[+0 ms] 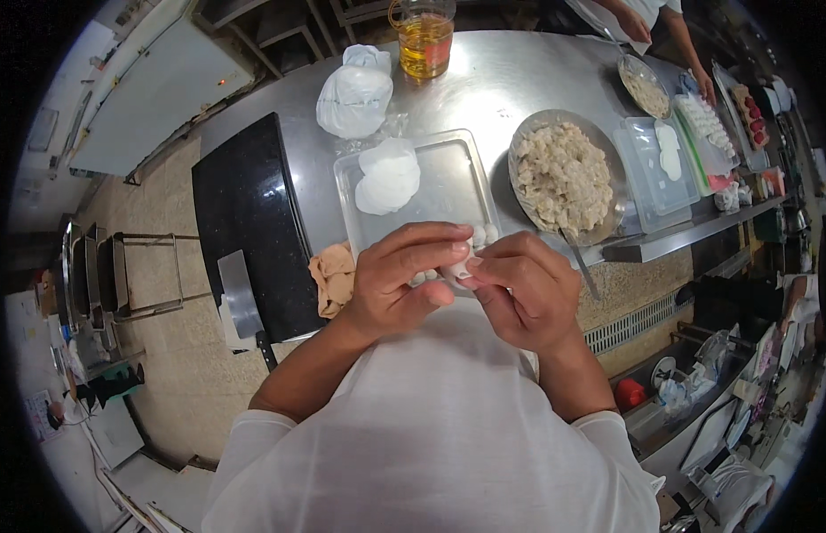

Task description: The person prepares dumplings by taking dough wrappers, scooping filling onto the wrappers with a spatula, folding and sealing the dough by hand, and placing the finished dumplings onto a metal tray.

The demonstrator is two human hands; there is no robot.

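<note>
Between my two hands is a small white dumpling [456,267], its wrapper folded and partly hidden by the fingers. My left hand [402,274] curls around one side of it. The thumb and fingers of my right hand [530,289] pinch its other side. Beneath them lies a metal tray [450,182] with a stack of round white wrappers [388,178] at its left and several finished dumplings [486,234] close to my hands, partly covered. To the right stands a wide metal bowl of pale minced filling [564,173]; a utensil's handle [580,265] leans over its near rim.
A cleaver [242,295] lies at the near edge of a black board [244,200], beside a crumpled tan cloth [335,280]. Behind the tray are a white plastic bag [355,99] and a jug of yellow liquid [425,44]. Another person's hand [704,84] is near dumpling trays, far right.
</note>
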